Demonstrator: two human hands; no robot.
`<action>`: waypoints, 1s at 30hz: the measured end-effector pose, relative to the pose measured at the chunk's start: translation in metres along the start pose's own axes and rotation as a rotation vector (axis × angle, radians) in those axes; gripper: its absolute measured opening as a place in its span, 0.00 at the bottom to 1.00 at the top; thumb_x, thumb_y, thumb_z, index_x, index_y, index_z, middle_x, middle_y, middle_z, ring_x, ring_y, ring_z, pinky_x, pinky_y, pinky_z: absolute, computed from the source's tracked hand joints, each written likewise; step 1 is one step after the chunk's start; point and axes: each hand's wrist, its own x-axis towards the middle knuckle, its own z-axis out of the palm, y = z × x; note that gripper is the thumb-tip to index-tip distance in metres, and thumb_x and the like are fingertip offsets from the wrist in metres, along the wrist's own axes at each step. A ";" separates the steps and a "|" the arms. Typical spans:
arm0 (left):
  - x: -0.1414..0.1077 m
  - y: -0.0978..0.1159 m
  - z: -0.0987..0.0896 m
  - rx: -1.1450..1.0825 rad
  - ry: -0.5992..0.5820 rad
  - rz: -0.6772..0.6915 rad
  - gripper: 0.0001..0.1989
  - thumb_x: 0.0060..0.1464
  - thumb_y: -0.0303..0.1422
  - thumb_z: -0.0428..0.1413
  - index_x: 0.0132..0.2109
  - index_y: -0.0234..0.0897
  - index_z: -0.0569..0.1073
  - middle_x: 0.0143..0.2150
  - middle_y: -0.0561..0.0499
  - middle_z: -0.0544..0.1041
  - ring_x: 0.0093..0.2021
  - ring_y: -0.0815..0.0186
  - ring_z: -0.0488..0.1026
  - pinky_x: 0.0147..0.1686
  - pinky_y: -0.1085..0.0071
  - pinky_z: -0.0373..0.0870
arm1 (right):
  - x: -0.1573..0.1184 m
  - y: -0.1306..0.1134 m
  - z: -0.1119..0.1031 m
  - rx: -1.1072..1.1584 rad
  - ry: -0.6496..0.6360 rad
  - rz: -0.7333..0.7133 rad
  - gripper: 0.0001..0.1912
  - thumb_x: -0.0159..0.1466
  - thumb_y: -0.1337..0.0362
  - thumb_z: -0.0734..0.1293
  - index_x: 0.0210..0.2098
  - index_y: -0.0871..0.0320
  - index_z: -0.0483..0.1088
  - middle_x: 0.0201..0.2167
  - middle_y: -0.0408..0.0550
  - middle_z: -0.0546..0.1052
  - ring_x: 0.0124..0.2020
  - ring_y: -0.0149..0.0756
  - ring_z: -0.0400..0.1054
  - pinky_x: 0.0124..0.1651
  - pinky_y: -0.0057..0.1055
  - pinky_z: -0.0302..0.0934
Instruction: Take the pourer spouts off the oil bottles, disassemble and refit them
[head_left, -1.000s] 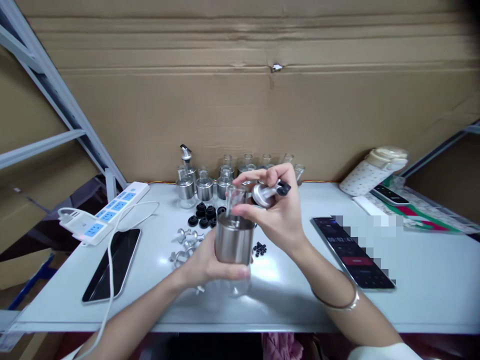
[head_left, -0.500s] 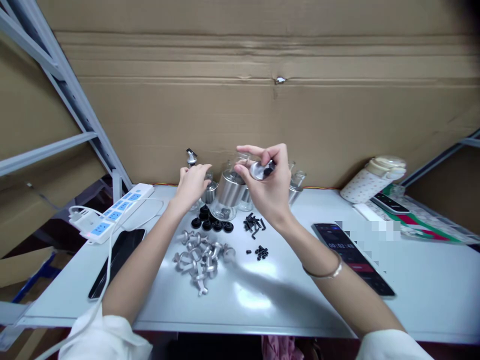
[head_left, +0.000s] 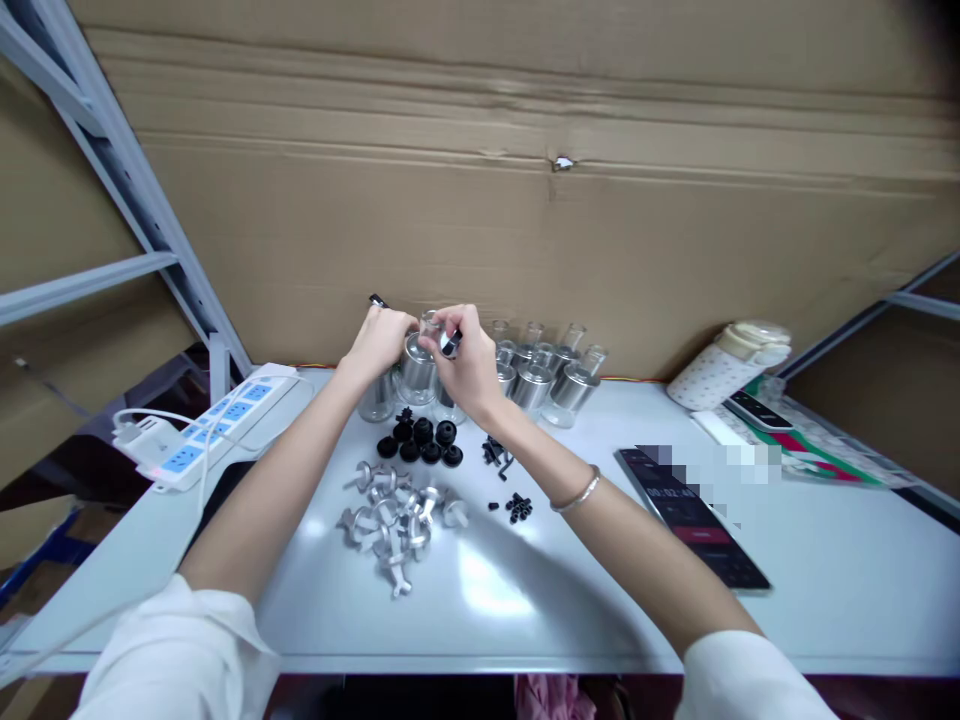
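My right hand [head_left: 469,365] is closed around a silver bottle pourer with a black part [head_left: 451,344]. Its thumb and fingertips are at the neck of a glass bottle with a silvery band [head_left: 418,370], which stands between my hands. Just left of that neck, my left hand [head_left: 381,340] has its fingers curled; what they hold, if anything, is hidden. A black-tipped spout [head_left: 377,300] pokes up behind the left hand, above another glass bottle [head_left: 376,400]. In front lie black ribbed stoppers [head_left: 424,432] and a pile of silver metal parts [head_left: 394,515].
Several banded glass bottles [head_left: 574,390] stand at the right of my hands. Small black tubes [head_left: 495,452] and tiny black caps [head_left: 519,507] lie nearby. A power strip [head_left: 225,425] is at left; a phone [head_left: 694,530] and a dotted flask [head_left: 724,370] are at right.
My right hand has moved left and slightly down with the pourer. The banded bottle, raised and tilted before, now stands farther left. My left hand's fingers have curled in.
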 end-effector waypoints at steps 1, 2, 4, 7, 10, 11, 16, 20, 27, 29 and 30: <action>-0.001 0.000 -0.002 0.002 0.022 -0.009 0.08 0.52 0.27 0.52 0.31 0.33 0.76 0.32 0.43 0.79 0.38 0.55 0.74 0.45 0.63 0.63 | -0.002 0.004 0.003 0.000 -0.019 -0.004 0.11 0.60 0.70 0.62 0.33 0.52 0.52 0.32 0.43 0.69 0.32 0.33 0.66 0.38 0.33 0.63; -0.003 0.001 -0.004 0.009 0.056 -0.026 0.08 0.54 0.27 0.51 0.34 0.33 0.76 0.34 0.43 0.80 0.40 0.55 0.75 0.45 0.64 0.64 | -0.004 0.007 0.005 0.000 -0.038 -0.008 0.11 0.60 0.70 0.62 0.33 0.52 0.52 0.32 0.43 0.69 0.32 0.33 0.66 0.38 0.33 0.63; -0.014 0.006 -0.008 0.025 0.158 -0.074 0.12 0.57 0.26 0.47 0.42 0.33 0.75 0.42 0.41 0.79 0.44 0.56 0.74 0.48 0.63 0.64 | -0.006 0.011 0.009 -0.006 -0.075 -0.016 0.10 0.60 0.70 0.61 0.33 0.52 0.52 0.32 0.44 0.68 0.32 0.33 0.65 0.39 0.33 0.63; -0.046 0.015 -0.006 0.022 0.340 -0.182 0.14 0.61 0.25 0.42 0.47 0.31 0.70 0.47 0.39 0.75 0.48 0.58 0.72 0.49 0.64 0.65 | -0.007 0.015 0.009 -0.029 -0.099 -0.023 0.09 0.61 0.69 0.60 0.34 0.52 0.53 0.32 0.43 0.68 0.33 0.33 0.65 0.39 0.33 0.62; -0.083 0.020 0.011 -0.028 0.139 -0.177 0.11 0.59 0.25 0.45 0.45 0.34 0.69 0.42 0.43 0.75 0.42 0.60 0.74 0.45 0.66 0.68 | -0.004 0.018 0.007 -0.050 -0.077 -0.029 0.09 0.61 0.69 0.60 0.34 0.52 0.53 0.32 0.43 0.68 0.32 0.32 0.64 0.38 0.32 0.62; -0.092 0.019 0.019 -0.037 0.080 -0.164 0.10 0.57 0.24 0.47 0.42 0.35 0.71 0.39 0.45 0.76 0.40 0.61 0.74 0.43 0.67 0.69 | -0.002 0.019 0.006 -0.058 -0.070 -0.026 0.09 0.60 0.69 0.60 0.34 0.52 0.53 0.32 0.43 0.68 0.32 0.32 0.64 0.38 0.32 0.62; -0.110 0.011 0.060 -0.088 -0.092 -0.166 0.09 0.57 0.24 0.50 0.42 0.34 0.73 0.37 0.44 0.78 0.39 0.59 0.77 0.42 0.67 0.70 | 0.002 0.022 0.009 -0.097 -0.128 0.017 0.08 0.60 0.68 0.61 0.34 0.52 0.54 0.32 0.45 0.68 0.32 0.34 0.64 0.39 0.34 0.62; -0.105 0.006 0.070 -0.147 -0.120 -0.163 0.06 0.55 0.25 0.53 0.40 0.34 0.73 0.37 0.44 0.77 0.39 0.57 0.76 0.41 0.65 0.70 | 0.000 0.024 0.015 -0.118 -0.199 0.051 0.08 0.60 0.69 0.60 0.34 0.53 0.55 0.33 0.46 0.68 0.34 0.35 0.65 0.41 0.34 0.62; -0.110 0.002 0.061 -0.266 -0.072 -0.144 0.06 0.50 0.23 0.56 0.36 0.35 0.70 0.38 0.47 0.73 0.42 0.58 0.73 0.44 0.65 0.69 | -0.004 0.031 0.024 -0.143 -0.247 0.094 0.08 0.59 0.70 0.61 0.34 0.53 0.55 0.32 0.45 0.67 0.32 0.34 0.63 0.38 0.32 0.60; -0.113 0.002 0.061 -0.296 -0.077 -0.127 0.07 0.49 0.22 0.57 0.35 0.36 0.68 0.37 0.48 0.72 0.41 0.59 0.72 0.44 0.65 0.69 | -0.007 0.032 0.026 -0.165 -0.264 0.114 0.09 0.59 0.70 0.61 0.34 0.53 0.55 0.33 0.46 0.68 0.32 0.34 0.62 0.38 0.32 0.59; -0.115 0.002 0.062 -0.307 -0.081 -0.120 0.08 0.48 0.22 0.57 0.34 0.36 0.68 0.37 0.49 0.72 0.41 0.59 0.72 0.44 0.65 0.69 | -0.009 0.033 0.027 -0.177 -0.280 0.124 0.09 0.59 0.70 0.62 0.35 0.53 0.55 0.33 0.46 0.68 0.32 0.34 0.63 0.38 0.32 0.59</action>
